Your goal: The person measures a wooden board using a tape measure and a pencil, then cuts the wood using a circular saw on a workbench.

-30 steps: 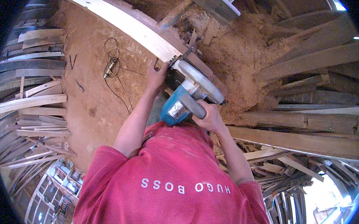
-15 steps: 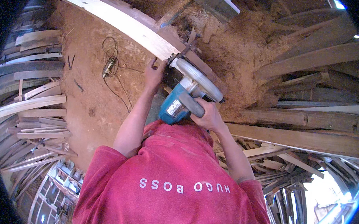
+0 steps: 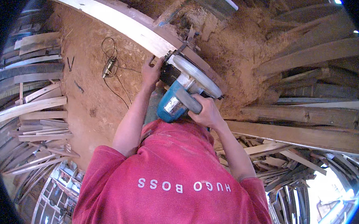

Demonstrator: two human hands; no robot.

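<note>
A teal circular saw (image 3: 171, 104) with a pale rounded blade guard rests on a long wooden plank (image 3: 123, 26), which runs from the far left toward the middle. My right hand (image 3: 207, 112) is wrapped round the saw's grey rear handle. At the front of the saw, my left hand (image 3: 151, 72) reaches to the plank's near edge. Its thumb and a finger are bent against the saw's base there; what lies between them, if anything, is hidden. The blade and the underside of the saw cannot be seen.
Stacked boards (image 3: 35, 72) line the left side. More heavy planks (image 3: 300, 134) lie along the right. On the dusty brown floor sits a small power tool (image 3: 108, 68) with a looped cable. A white slatted frame (image 3: 55, 190) stands at lower left.
The saw and both hands sit slightly further left in the picture, and the plank and surroundings have shifted a little too. My grip on the saw is unchanged.
</note>
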